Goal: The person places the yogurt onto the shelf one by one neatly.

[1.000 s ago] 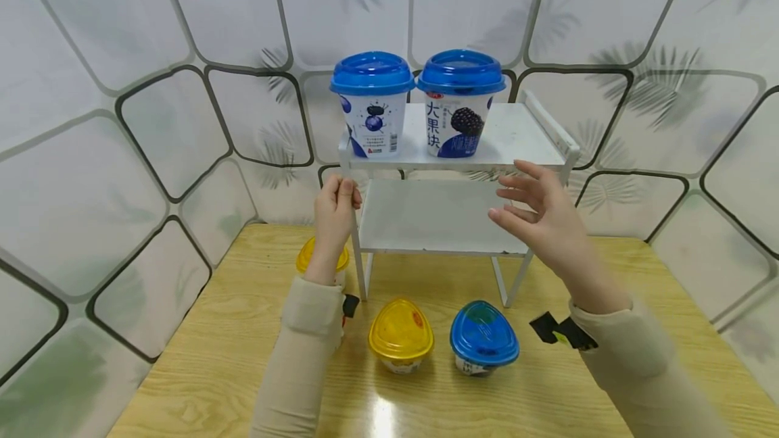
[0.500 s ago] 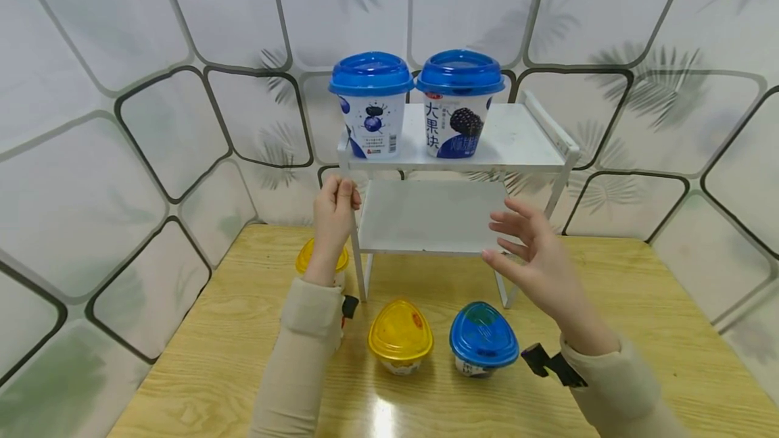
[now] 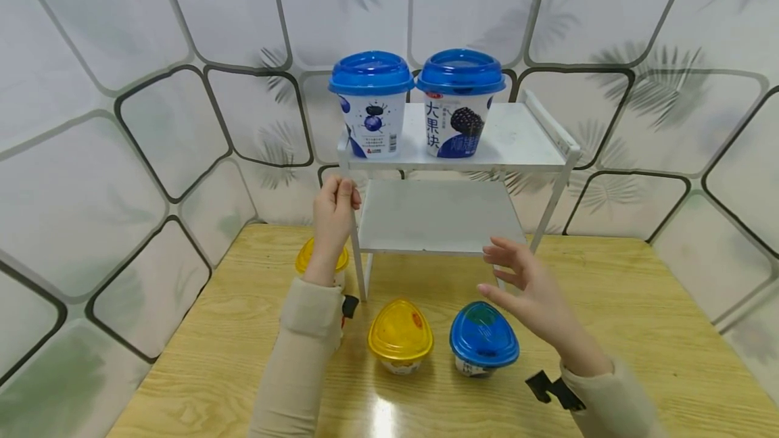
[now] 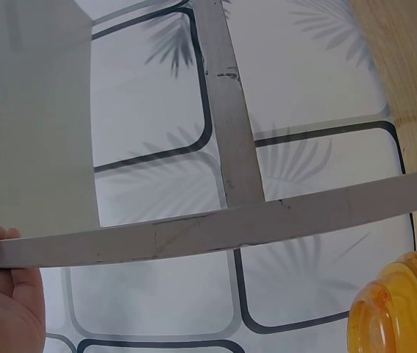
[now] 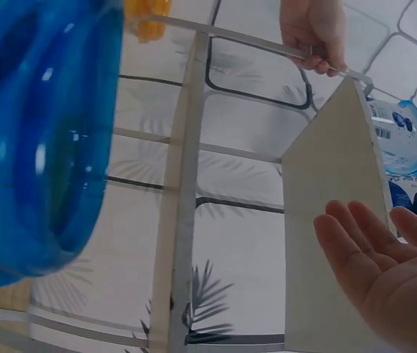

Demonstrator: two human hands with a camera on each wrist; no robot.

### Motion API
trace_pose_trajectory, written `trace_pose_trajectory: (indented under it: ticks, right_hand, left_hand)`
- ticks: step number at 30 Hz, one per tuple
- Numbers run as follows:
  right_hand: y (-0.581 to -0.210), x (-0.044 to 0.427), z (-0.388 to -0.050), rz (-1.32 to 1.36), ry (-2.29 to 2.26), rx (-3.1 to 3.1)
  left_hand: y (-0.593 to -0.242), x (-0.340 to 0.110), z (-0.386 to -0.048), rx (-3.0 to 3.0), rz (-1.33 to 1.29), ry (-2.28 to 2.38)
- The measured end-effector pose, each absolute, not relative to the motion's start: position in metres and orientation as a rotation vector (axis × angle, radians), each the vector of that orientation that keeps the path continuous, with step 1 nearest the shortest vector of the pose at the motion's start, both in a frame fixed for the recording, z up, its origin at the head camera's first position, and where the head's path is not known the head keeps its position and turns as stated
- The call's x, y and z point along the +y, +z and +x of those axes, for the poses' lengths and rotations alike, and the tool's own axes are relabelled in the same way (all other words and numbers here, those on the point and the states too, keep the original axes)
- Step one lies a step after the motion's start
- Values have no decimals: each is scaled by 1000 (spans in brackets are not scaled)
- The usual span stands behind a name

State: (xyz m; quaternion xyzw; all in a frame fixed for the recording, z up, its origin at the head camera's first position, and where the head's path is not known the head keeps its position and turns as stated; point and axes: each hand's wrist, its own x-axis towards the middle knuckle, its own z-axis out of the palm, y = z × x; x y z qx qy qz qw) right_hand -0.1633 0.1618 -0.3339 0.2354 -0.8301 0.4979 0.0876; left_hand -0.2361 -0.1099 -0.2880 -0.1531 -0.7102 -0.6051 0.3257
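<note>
On the left, left hand [image 3: 335,207] grips white rack leg [image 3: 359,263], fingers curled; right hand [image 3: 531,293], fingers parted, empty, hovers by near-right blue-lidded cup [image 3: 485,335].

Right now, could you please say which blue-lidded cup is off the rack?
The blue-lidded cup on the table; the other two stand on the rack's top shelf.

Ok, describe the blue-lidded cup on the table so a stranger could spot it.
Find the white two-tier rack on the wooden table. In front, toward the right, stands a white cup with a blue, rounded-triangular plastic lid. Its colour separates it from the yellow-lidded cup alongside; being on the table, from the blue-lidded cups on the rack.
</note>
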Motion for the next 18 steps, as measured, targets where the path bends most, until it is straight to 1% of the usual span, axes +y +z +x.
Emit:
trace_pose_trajectory:
  ticks: [9, 18]
  right_hand:
    - [-365, 174, -154, 684, 1503, -2476]
    - [-388, 190, -147, 627, 1511, -2483]
  left_hand:
    - [-290, -110, -237, -1841, -419, -1573]
    - [-290, -110, -238, -1842, -409, -1578]
